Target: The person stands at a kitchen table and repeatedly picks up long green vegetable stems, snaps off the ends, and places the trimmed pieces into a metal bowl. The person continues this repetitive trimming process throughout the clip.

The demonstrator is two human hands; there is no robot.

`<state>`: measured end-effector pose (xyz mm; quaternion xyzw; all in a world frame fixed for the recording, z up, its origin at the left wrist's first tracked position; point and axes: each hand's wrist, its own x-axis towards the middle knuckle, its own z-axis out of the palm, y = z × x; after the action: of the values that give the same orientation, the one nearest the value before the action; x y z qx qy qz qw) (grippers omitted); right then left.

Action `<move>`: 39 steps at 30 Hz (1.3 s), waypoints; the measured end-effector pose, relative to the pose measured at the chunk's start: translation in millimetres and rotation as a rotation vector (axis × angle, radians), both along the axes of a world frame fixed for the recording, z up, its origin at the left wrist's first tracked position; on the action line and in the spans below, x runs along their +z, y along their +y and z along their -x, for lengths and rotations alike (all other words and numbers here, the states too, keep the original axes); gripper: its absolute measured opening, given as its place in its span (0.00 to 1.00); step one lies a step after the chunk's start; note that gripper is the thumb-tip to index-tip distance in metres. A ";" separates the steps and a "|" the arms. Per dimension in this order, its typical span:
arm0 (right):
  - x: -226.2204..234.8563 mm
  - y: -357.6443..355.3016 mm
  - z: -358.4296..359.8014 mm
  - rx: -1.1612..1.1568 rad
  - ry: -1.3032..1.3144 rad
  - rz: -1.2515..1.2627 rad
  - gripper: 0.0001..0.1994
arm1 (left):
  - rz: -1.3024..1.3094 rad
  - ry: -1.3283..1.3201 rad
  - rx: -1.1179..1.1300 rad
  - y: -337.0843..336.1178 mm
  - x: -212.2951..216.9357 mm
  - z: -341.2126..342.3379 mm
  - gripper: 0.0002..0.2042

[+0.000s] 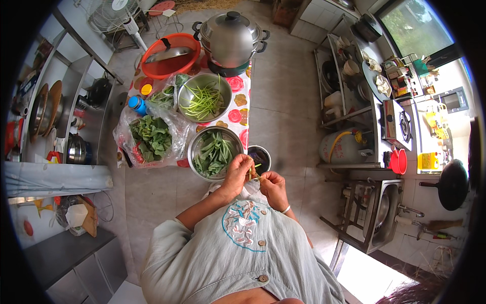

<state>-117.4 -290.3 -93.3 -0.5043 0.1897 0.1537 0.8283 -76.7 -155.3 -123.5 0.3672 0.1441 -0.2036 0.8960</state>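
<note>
My left hand point(238, 172) and my right hand point(273, 186) meet just below the table's near edge, both pinching a thin green vegetable stem point(254, 175). Just beyond my left hand sits a steel bowl point(194, 147) holding green leaves. Farther up the table another steel bowl point(186, 93) contains long green stems. A small dark pot point(263, 154) stands on the floor close to my hands.
A clear plastic bag of leafy greens point(150, 137) lies at the table's left. A red basin point(167, 66) and a big steel steamer pot point(231, 39) sit at the far end. Shelves with cookware line the left; a gas cylinder point(340, 147), stove and sink stand at right.
</note>
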 end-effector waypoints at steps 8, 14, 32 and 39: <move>-0.1 -17.0 2.1 0.017 -0.016 0.032 0.03 | 0.066 0.001 0.111 -0.2 -17.4 -11.5 0.03; -2.6 -53.5 -5.3 -0.016 0.007 -0.010 0.02 | -0.031 0.051 0.277 6.0 -30.9 -29.5 0.02; -147.6 -78.2 -70.2 0.511 -0.538 1.294 0.12 | -0.377 0.139 0.525 94.7 -104.9 -204.7 0.24; -148.3 -31.7 -76.8 0.655 -0.178 1.577 0.12 | -1.215 -0.026 0.575 167.6 -230.3 -192.7 0.10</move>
<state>-40.6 -322.0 -241.6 -0.9722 0.0201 0.1682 0.1616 116.1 12.3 -353.8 0.7559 0.3142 0.1647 0.5503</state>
